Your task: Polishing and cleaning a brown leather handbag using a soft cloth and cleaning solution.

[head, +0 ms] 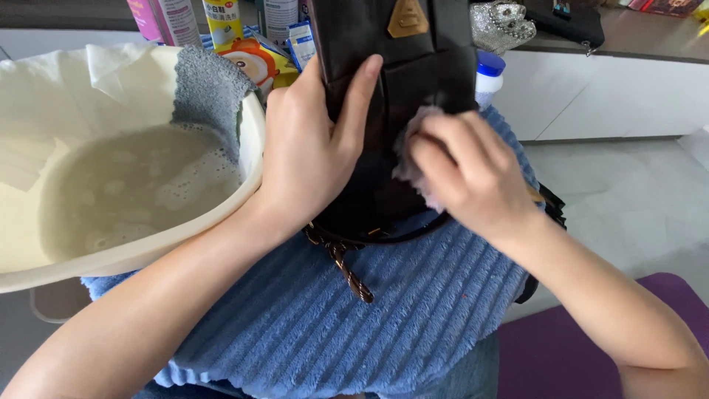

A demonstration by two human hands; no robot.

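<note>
A dark brown leather bag (399, 66) stands upright on a blue ribbed towel (354, 325) that lies over my lap. My left hand (306, 151) grips the bag's left side, thumb across its front. My right hand (469, 174) presses a small pale pink cloth (410, 159) against the bag's front face. A brown braided strap (351, 270) with metal rings hangs from the bag's lower edge onto the towel.
A cream plastic basin (148, 247) of soapy, cloudy water sits at the left with a grey cloth (210, 92) draped over its rim. Bottles and cartons (221, 26) stand behind it. White cabinets (613, 89), a pale tiled floor (635, 192) and a purple mat (569, 355) lie at the right.
</note>
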